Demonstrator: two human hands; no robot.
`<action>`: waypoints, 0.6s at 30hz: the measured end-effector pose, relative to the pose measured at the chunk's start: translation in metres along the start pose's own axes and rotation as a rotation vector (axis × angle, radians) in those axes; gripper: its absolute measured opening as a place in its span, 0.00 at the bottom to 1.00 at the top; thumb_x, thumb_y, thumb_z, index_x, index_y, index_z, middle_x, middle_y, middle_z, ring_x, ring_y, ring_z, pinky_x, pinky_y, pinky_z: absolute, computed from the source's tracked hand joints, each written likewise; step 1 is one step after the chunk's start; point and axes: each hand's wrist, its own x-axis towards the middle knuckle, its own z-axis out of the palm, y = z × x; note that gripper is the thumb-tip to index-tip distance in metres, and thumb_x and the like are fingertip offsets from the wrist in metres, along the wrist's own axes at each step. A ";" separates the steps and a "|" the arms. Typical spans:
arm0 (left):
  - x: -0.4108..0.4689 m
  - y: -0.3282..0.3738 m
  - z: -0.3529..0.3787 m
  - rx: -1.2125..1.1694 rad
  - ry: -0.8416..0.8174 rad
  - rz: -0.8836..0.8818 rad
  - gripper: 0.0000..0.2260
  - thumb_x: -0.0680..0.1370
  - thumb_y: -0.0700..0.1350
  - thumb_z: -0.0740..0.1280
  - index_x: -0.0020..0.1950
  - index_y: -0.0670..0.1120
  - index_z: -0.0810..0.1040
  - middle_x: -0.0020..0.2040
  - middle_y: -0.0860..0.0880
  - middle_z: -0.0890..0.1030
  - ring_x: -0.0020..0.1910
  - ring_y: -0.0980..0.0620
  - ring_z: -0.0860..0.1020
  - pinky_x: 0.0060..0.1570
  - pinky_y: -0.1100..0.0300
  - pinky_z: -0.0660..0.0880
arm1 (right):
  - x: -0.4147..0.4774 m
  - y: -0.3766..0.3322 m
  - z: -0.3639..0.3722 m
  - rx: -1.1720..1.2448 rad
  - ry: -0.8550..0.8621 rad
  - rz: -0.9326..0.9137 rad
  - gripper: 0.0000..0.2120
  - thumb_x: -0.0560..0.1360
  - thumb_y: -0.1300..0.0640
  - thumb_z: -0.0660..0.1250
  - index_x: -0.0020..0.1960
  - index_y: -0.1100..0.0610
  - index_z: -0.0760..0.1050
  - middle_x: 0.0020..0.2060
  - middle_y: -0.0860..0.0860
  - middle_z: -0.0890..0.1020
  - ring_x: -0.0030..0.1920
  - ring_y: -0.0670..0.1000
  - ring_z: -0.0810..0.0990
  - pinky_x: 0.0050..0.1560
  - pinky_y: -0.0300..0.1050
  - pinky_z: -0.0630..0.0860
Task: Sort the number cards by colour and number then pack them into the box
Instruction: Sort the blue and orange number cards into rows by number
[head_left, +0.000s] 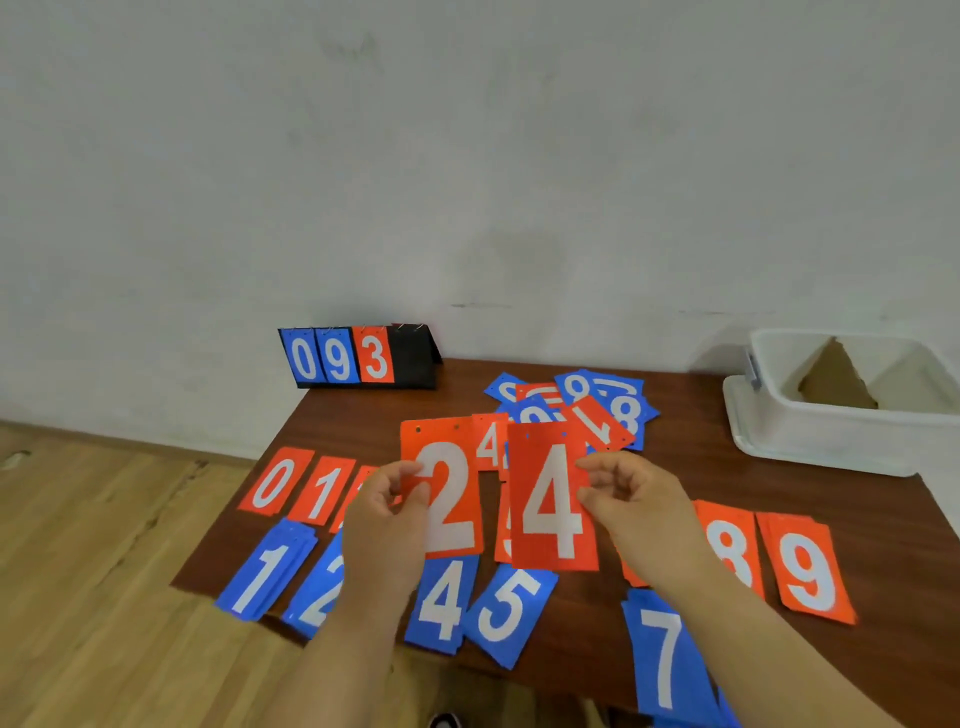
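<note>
My left hand (387, 512) pinches a red 2 card (449, 493) by its left edge, raised above the table. My right hand (631, 499) pinches a red 4 card (553, 506) by its right edge, beside the 2. On the brown table (597, 613) lies a row of red cards: 0 (274, 480), 1 (322, 491), 8 (730, 548), 9 (808, 569). Nearer me lie blue cards 1 (265, 569), 2 (319, 587), 4 (444, 600), 5 (511, 608), 7 (665, 654). An unsorted heap of red and blue cards (576, 410) lies behind my hands.
A white plastic box (836, 431) with cardboard pieces inside stands at the table's far right. A black flip scoreboard (358, 358) showing 0, 9, 3 stands at the far left corner against the wall. Wooden floor lies left of the table.
</note>
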 end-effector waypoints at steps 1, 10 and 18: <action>0.009 -0.009 -0.011 0.005 0.034 -0.004 0.07 0.81 0.45 0.69 0.55 0.58 0.80 0.51 0.59 0.80 0.49 0.57 0.81 0.35 0.71 0.73 | 0.005 0.001 0.006 -0.002 0.015 0.008 0.14 0.76 0.63 0.72 0.51 0.43 0.80 0.46 0.43 0.84 0.46 0.45 0.84 0.43 0.38 0.82; 0.118 -0.092 -0.108 0.026 0.209 -0.097 0.13 0.79 0.43 0.69 0.46 0.63 0.80 0.48 0.53 0.82 0.48 0.49 0.81 0.42 0.58 0.75 | 0.065 -0.014 0.101 -0.073 0.112 0.042 0.14 0.77 0.61 0.72 0.53 0.41 0.79 0.51 0.44 0.83 0.48 0.46 0.83 0.43 0.43 0.80; 0.207 -0.149 -0.160 0.039 0.131 -0.205 0.08 0.81 0.48 0.68 0.51 0.63 0.79 0.50 0.54 0.83 0.46 0.50 0.84 0.40 0.48 0.84 | 0.108 -0.022 0.193 -0.146 0.148 0.132 0.13 0.79 0.59 0.70 0.60 0.45 0.78 0.55 0.45 0.81 0.53 0.47 0.81 0.48 0.49 0.83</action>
